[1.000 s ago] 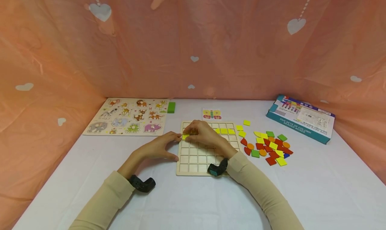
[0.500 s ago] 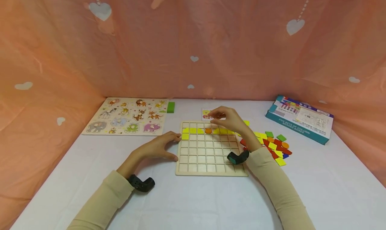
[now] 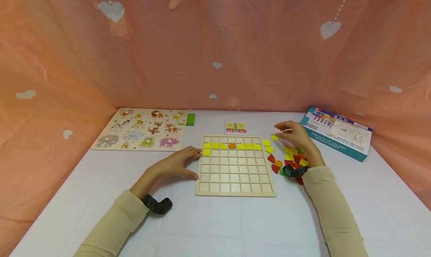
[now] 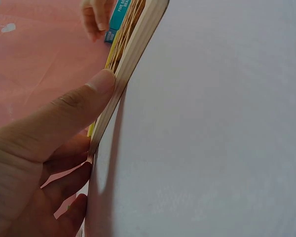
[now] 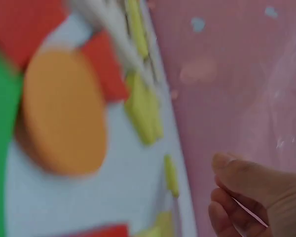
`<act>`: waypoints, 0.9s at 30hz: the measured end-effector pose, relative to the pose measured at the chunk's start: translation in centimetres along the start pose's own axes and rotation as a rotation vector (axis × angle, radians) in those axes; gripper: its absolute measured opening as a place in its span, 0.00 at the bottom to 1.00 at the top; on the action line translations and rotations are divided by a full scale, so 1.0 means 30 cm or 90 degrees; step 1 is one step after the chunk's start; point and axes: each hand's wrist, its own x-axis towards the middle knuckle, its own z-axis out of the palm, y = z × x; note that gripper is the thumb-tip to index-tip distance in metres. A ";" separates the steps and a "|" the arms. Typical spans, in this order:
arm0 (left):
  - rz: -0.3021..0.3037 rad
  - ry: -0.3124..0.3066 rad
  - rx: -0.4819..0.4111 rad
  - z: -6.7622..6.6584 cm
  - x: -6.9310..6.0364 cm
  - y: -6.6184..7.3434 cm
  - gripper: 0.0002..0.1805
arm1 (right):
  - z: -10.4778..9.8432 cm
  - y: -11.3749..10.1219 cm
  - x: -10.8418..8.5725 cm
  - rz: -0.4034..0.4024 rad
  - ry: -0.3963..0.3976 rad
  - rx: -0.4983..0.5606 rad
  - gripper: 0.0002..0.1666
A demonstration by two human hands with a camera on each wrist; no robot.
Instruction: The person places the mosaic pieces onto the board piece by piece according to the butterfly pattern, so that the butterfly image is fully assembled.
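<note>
My left hand (image 3: pixel 176 162) rests against the left edge of a wooden grid board (image 3: pixel 225 169), thumb and fingertips touching its rim; the left wrist view shows the thumb (image 4: pixel 84 101) on that edge. Along the board's second row lie yellow pieces (image 3: pixel 215 146) and an orange disc (image 3: pixel 232 146), with a yellow square (image 3: pixel 206 152) below the row's left end. My right hand (image 3: pixel 299 137) hovers over the table right of the board, fingers loosely bent with nothing seen between them. Close to its fingertips is a loose yellow square (image 3: pixel 274 137).
Right of the board lie more yellow squares (image 3: pixel 269 149) and a pile of coloured pieces (image 3: pixel 289 162), partly hidden by my right wrist. A butterfly pattern card (image 3: pixel 235 127) sits behind the board. An animal peg puzzle (image 3: pixel 144 129), a green block (image 3: pixel 190 119) and a teal box (image 3: pixel 336 133) stand farther off.
My right hand has left the board's left side and swept right, past the card, to the loose pieces. The yellow square it was touching stays in its cell. My left hand keeps its place.
</note>
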 end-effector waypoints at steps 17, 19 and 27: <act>-0.009 -0.002 0.009 -0.001 -0.002 -0.006 0.38 | 0.004 0.052 -0.005 0.017 -0.033 -0.007 0.22; -0.008 -0.001 0.009 0.000 -0.002 -0.006 0.38 | 0.002 0.044 -0.013 0.010 -0.049 -0.008 0.22; -0.006 -0.003 0.007 0.003 0.001 -0.008 0.38 | -0.013 0.011 -0.098 -0.042 -0.153 -0.015 0.20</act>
